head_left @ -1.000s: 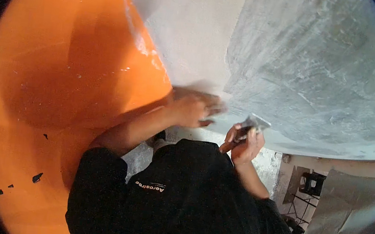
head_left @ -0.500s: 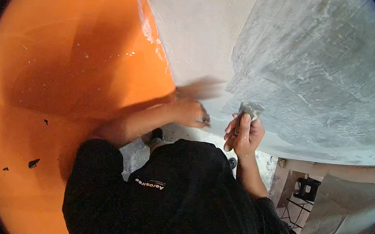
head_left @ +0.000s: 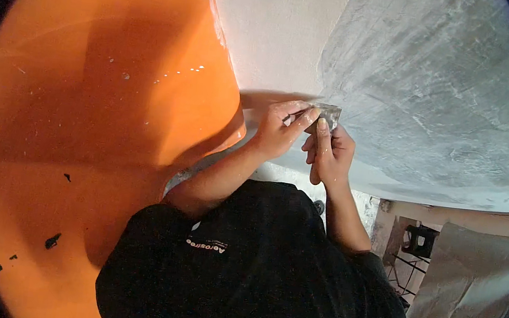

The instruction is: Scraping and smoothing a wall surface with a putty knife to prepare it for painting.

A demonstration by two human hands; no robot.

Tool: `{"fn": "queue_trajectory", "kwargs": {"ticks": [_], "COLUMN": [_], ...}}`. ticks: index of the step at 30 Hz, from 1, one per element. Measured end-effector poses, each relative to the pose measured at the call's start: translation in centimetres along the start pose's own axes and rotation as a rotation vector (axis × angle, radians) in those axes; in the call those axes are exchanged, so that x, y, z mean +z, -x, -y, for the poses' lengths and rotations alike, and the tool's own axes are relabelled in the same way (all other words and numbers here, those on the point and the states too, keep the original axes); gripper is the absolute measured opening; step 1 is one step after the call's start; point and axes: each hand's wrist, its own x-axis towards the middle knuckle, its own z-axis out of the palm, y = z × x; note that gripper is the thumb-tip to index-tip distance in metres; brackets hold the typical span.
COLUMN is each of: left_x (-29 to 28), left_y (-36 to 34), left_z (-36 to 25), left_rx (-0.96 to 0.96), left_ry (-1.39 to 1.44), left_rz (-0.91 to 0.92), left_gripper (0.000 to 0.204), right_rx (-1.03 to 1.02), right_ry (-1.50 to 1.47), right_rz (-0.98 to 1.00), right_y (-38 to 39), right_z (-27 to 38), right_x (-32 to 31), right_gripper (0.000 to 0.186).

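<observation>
The right hand (head_left: 334,157) grips a flat-bladed scraper (head_left: 332,112) with the blade directed upward, while the left hand (head_left: 280,129) touches the blade's left side, both hands positioned near the lower edge of the grey wall (head_left: 431,91), just right of the lower right corner of the orange panel (head_left: 122,106).

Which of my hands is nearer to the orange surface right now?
Left. Your left hand is just right of the orange surface, fingers at the scraper's blade; your right hand is farther right, holding the scraper.
</observation>
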Motion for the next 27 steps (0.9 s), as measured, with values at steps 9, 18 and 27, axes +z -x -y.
{"fn": "queue_trajectory", "kwargs": {"ticks": [9,18,27], "left_x": [3.6,4.1,2.8], "left_y": [-0.3,2.5,3.2], "left_z": [2.4,0.0,-0.5], "left_rx": [-0.061,0.49,0.57], "left_ry": [0.412,0.013,-0.468], "left_rz": [-0.11,-0.245,0.219], "left_gripper": [0.021,0.059,0.095], "right_rx": [-0.092,-0.137,-0.335], "right_ry": [0.249,0.359,0.497], "right_rz": [-0.095,-0.119,-0.109], "right_y": [-1.3,-2.0,-2.6], "right_z": [1.1,2.5,1.6], "right_x": [-1.2,-1.7,-2.5], "right_gripper": [0.031,0.032,0.025]}}
